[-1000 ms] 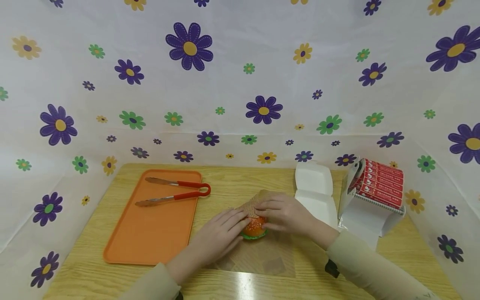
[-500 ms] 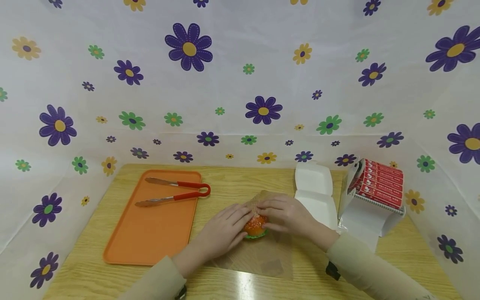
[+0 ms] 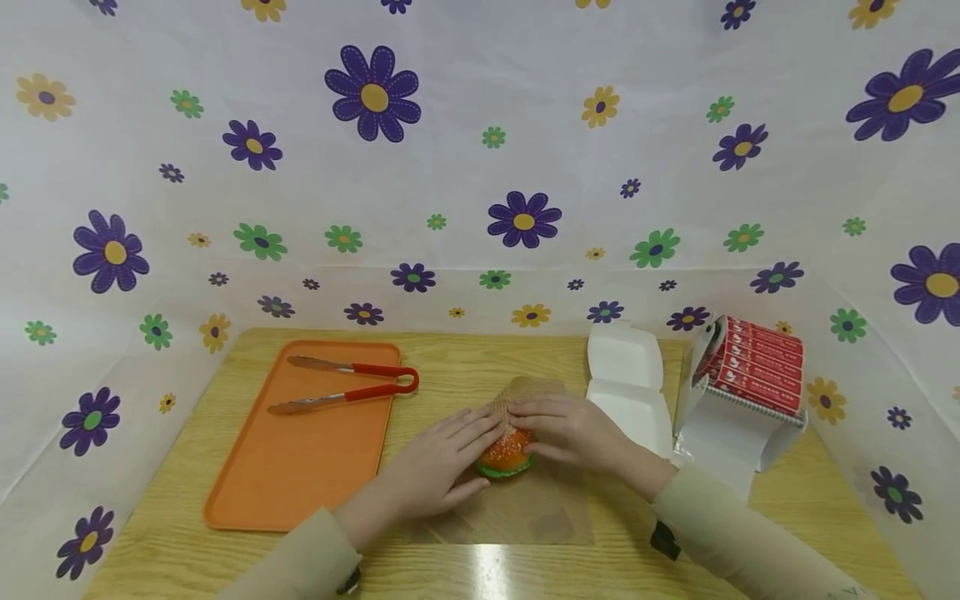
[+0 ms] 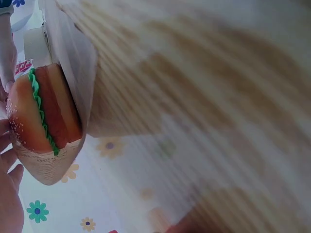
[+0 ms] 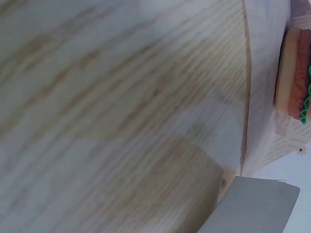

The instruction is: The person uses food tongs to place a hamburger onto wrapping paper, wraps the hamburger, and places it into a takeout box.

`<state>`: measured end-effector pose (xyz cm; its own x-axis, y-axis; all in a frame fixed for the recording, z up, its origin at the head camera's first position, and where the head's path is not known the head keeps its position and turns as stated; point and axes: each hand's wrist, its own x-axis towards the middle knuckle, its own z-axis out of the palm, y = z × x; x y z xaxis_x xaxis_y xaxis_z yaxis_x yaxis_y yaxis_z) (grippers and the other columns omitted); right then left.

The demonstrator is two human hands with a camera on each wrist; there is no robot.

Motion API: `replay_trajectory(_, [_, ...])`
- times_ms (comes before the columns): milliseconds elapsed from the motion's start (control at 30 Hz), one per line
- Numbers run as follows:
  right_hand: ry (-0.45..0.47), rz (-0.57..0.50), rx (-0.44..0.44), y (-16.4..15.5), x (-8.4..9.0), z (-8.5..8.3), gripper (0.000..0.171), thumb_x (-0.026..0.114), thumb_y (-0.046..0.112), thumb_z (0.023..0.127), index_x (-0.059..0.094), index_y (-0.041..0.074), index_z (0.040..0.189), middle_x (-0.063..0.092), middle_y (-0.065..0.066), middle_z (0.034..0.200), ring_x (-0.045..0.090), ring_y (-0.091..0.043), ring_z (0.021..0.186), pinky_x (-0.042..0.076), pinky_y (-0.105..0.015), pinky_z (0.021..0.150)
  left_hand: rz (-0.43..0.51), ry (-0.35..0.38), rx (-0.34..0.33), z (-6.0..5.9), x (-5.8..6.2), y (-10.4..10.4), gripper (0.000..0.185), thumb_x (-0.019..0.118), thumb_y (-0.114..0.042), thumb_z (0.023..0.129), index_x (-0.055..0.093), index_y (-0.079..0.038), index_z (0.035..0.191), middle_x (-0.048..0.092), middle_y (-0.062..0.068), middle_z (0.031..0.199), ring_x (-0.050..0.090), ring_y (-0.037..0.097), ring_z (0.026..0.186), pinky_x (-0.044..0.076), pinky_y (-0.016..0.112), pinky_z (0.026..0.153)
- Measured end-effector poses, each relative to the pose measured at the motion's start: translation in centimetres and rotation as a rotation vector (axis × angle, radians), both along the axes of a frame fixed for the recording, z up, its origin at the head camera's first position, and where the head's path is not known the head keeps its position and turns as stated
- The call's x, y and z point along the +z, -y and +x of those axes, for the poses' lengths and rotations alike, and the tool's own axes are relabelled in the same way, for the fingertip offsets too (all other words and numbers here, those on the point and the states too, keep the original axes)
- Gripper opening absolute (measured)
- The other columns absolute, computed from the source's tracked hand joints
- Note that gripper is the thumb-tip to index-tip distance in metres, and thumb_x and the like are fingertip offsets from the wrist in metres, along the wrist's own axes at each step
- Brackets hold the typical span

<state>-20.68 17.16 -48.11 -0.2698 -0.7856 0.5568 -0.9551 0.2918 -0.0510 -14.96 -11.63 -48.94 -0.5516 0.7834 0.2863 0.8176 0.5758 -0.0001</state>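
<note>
A toy hamburger (image 3: pixel 506 452) with a sesame bun and green lettuce edge lies on brown printed wrapping paper (image 3: pixel 525 512). The paper's far part is folded over the bun's top. On the left, my left hand (image 3: pixel 435 465) presses the folded paper with extended fingers, its thumb spread away from the burger. From the right, my right hand (image 3: pixel 573 431) lays its fingers over the paper, thumb by the bun's side. The left wrist view shows the burger (image 4: pixel 58 111) side-on with left fingers (image 4: pixel 10 177) at the bun. Only part of the burger (image 5: pixel 295 77) shows in the right wrist view.
An orange tray (image 3: pixel 300 475) on the left carries red-handled tongs (image 3: pixel 352 392). Behind my right hand, a white clamshell box (image 3: pixel 626 358) stands open. To its right is a white holder (image 3: pixel 723 437) with red printed packets (image 3: pixel 761 367). A flowered curtain surrounds the wooden table.
My left hand's fingers have shifted slightly right over the folded paper, and its thumb has spread away from the burger. My right hand has barely moved. The head view has shifted slightly.
</note>
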Motion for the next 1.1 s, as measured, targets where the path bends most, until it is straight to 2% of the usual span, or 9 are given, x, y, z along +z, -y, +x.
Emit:
replay_trajectory(200, [0.035, 0.024, -0.017, -0.6, -0.1, 0.3, 0.054, 0.089, 0.023, 0.082, 0.075, 0.006, 0.131, 0.074, -0.011, 0.136, 0.073, -0.031, 0.122, 0.061, -0.050, 0.103, -0.006, 0.039, -0.006, -0.1, -0.1, 0.0, 0.074, 0.062, -0.048, 0.104, 0.041, -0.009, 0.164, 0.041, 0.008, 0.171, 0.041, 0.027, 0.157, 0.037, 0.042, 0.130])
replay_trajectory(367, [0.030, 0.000, -0.022, -1.1, 0.0, 0.7, 0.056, 0.091, 0.021, 0.078, 0.075, 0.004, 0.129, 0.075, -0.013, 0.135, 0.073, -0.032, 0.121, 0.050, -0.036, 0.120, -0.005, 0.064, 0.001, 0.0, 0.2, -0.1, 0.073, 0.062, -0.048, 0.104, 0.043, -0.009, 0.162, 0.043, 0.008, 0.169, 0.043, 0.027, 0.157, 0.038, 0.042, 0.130])
replay_trajectory(433, [0.021, -0.012, -0.020, -1.3, 0.0, 0.9, 0.057, 0.093, 0.020, 0.075, 0.075, 0.004, 0.127, 0.075, -0.014, 0.133, 0.074, -0.031, 0.119, 0.052, -0.035, 0.118, -0.001, 0.068, 0.002, 0.0, 0.3, -0.1, 0.072, 0.063, -0.048, 0.104, 0.043, -0.009, 0.162, 0.044, 0.009, 0.169, 0.043, 0.027, 0.156, 0.038, 0.042, 0.130])
replay_trajectory(600, [0.005, -0.035, -0.011, -1.9, 0.0, 1.4, 0.055, 0.094, 0.019, 0.071, 0.077, 0.003, 0.121, 0.078, -0.015, 0.126, 0.076, -0.030, 0.113, 0.063, -0.047, 0.096, 0.006, 0.069, 0.000, 0.0, 0.3, -0.2, 0.072, 0.064, -0.048, 0.104, 0.045, -0.009, 0.161, 0.046, 0.008, 0.168, 0.044, 0.027, 0.156, 0.039, 0.042, 0.129])
replay_trajectory(900, [0.075, -0.065, -0.022, -3.1, -0.1, 2.7, 0.046, 0.091, 0.020, 0.076, 0.078, 0.005, 0.117, 0.078, -0.010, 0.125, 0.076, -0.029, 0.110, 0.062, -0.037, 0.100, -0.001, 0.080, -0.001, -0.2, 0.3, -0.3, 0.071, 0.063, -0.049, 0.103, 0.047, -0.009, 0.160, 0.048, 0.007, 0.166, 0.045, 0.026, 0.155, 0.039, 0.042, 0.129])
replay_trajectory(1100, [0.138, -0.088, -0.006, -3.7, 0.0, 4.0, 0.046, 0.094, 0.015, 0.073, 0.078, 0.007, 0.116, 0.080, -0.009, 0.118, 0.076, -0.024, 0.105, 0.060, -0.028, 0.100, 0.006, 0.069, -0.010, -0.3, 0.5, -0.3, 0.070, 0.064, -0.049, 0.103, 0.048, -0.009, 0.159, 0.049, 0.007, 0.166, 0.048, 0.027, 0.154, 0.040, 0.043, 0.129])
